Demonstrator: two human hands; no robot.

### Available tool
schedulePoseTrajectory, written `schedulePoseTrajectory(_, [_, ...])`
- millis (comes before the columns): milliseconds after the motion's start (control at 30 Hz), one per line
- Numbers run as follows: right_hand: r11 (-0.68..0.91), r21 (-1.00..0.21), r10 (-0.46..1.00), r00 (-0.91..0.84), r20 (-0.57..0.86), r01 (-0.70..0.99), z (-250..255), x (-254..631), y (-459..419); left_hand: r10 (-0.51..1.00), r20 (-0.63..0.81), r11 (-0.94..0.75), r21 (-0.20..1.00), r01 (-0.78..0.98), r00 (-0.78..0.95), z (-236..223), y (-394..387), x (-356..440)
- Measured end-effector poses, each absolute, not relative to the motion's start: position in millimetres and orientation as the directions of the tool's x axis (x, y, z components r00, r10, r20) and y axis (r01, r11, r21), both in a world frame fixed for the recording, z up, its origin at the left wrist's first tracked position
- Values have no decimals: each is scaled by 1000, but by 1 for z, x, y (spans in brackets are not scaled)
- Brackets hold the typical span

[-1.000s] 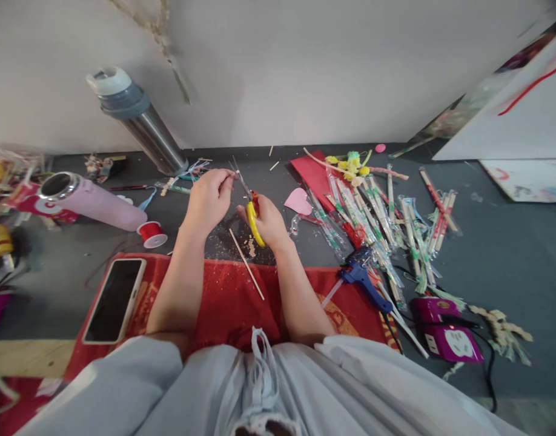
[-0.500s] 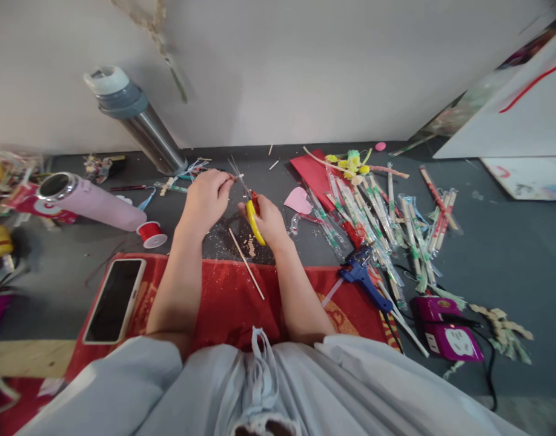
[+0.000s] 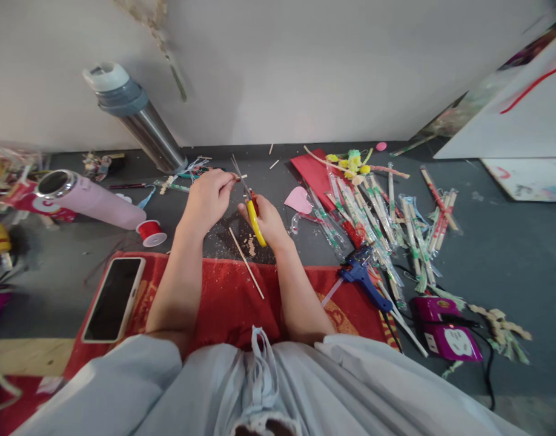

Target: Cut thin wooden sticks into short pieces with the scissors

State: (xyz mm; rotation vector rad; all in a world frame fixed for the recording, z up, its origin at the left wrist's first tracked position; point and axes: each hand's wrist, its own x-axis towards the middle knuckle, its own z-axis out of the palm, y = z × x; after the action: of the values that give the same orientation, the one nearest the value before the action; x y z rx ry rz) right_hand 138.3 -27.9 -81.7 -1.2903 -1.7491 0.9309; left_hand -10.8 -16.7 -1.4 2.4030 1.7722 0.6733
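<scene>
My right hand (image 3: 269, 223) is wrapped round a pair of scissors with yellow handles (image 3: 256, 225). Their thin metal blades point up and away, close to the fingertips of the other hand. My left hand (image 3: 209, 195) pinches a short, thin pale stick (image 3: 242, 177), whose end pokes out beside the blades. Below the hands, a longer pale stick (image 3: 246, 263) lies half on the red cloth (image 3: 228, 309). Several small cut bits (image 3: 251, 244) and crumbs are scattered on the dark table next to it.
Left stand a steel flask (image 3: 153, 130), a pink bottle (image 3: 96, 203), a red ribbon spool (image 3: 151, 234) and a phone (image 3: 114, 300). To the right are wrapped stick bundles (image 3: 369, 209), a pink paper heart (image 3: 298, 200), a blue glue gun (image 3: 364, 281) and a purple power block (image 3: 453, 333) with a cord.
The scissors have shifted very slightly in my right hand's grip, with the handles a touch to the right. My left hand keeps its pinch in nearly the same place.
</scene>
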Motion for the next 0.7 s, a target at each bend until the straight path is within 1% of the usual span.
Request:
schedulePoseTrajectory(167, [217, -879, 968, -212, 137, 425, -80, 139, -28, 919, 315, -340, 331, 880, 237, -3, -15, -12])
schedulePoseTrajectory(267, [214, -861, 971, -197, 136, 462, -79, 139, -28, 924, 307, -328, 330, 885, 228, -4, -15, -13])
schedulePoseTrajectory(500, [131, -845, 986, -155, 57, 519, -72, 139, -30, 928, 301, -311, 296, 903, 221, -9, -14, -12])
schedulePoseTrajectory(600, [94, -866, 992, -118, 40, 492, -72, 139, -31, 901, 390, -323, 314, 893, 189, -12, -13, -10])
schedulePoseTrajectory(700, [55, -922, 997, -71, 30, 382, -78, 140, -28, 868, 490, -298, 389, 872, 79, -17, -13, -8])
